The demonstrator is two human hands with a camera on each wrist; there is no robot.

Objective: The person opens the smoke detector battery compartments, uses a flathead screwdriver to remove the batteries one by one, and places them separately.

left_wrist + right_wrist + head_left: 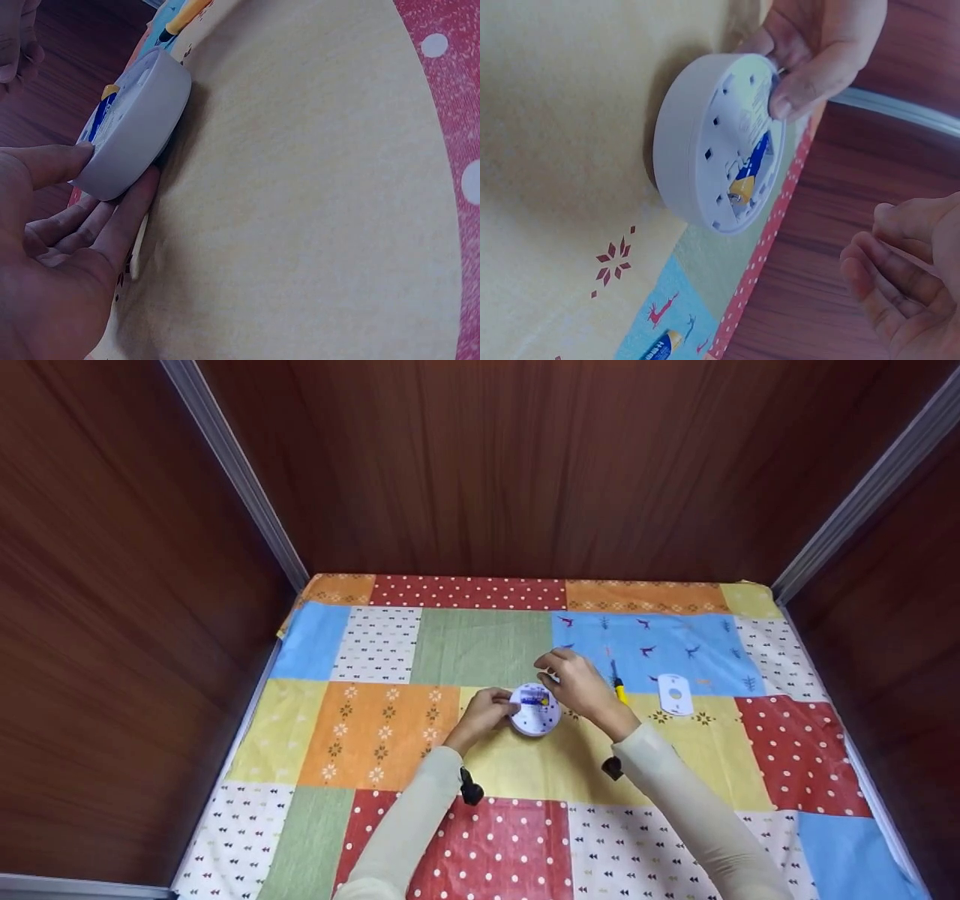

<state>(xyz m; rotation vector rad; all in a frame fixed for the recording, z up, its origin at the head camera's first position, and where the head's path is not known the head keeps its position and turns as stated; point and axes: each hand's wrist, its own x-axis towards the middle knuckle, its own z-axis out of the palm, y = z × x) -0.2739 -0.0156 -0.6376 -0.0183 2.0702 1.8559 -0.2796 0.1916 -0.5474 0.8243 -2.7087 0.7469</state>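
Left hand [481,715] grips a white disc [533,725], underside mostly hidden.

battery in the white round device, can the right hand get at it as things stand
Probably yes: the right hand looks empty and hovers near the white round device, where the battery lies uncovered. The left hand grips the device but seems to leave the battery's yellow end free.

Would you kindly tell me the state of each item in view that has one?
Round white device: battery side up, gripped by the left hand
Blue-yellow battery: exposed in the device's recess; seating unclear
Loose battery: lying on the cloth, partly out of frame
Yellow-handled tool: lying on the cloth
White plate: lying flat
Right hand: empty, near the device
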